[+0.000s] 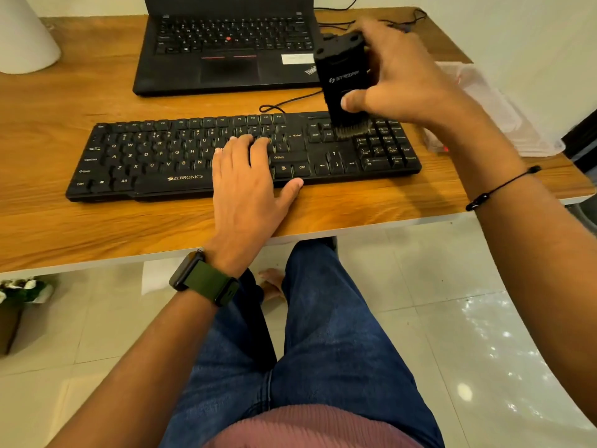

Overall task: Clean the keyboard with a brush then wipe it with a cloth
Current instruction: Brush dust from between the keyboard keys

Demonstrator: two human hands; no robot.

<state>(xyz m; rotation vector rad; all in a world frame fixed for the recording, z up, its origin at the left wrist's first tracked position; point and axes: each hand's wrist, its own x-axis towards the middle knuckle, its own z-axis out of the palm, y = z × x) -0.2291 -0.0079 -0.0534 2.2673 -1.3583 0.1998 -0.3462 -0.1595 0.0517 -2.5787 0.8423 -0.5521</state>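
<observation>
A black wired keyboard [155,156] lies across the wooden desk [64,227]. My right hand [400,79] grips a black block-shaped brush [342,76] held upright, its bristles pressed onto the keys between the main block and the number pad. My left hand [248,182] rests flat on the right part of the main key block, fingers spread, thumb at the keyboard's front edge. No cloth is clearly identifiable; a pale plastic-wrapped item [484,101] lies at the desk's right end.
A black laptop [226,50] stands open behind the keyboard, cables trailing to its right. A white rounded object [22,37] sits at the back left. My legs are under the desk edge; a small plant [19,292] is on the floor at left.
</observation>
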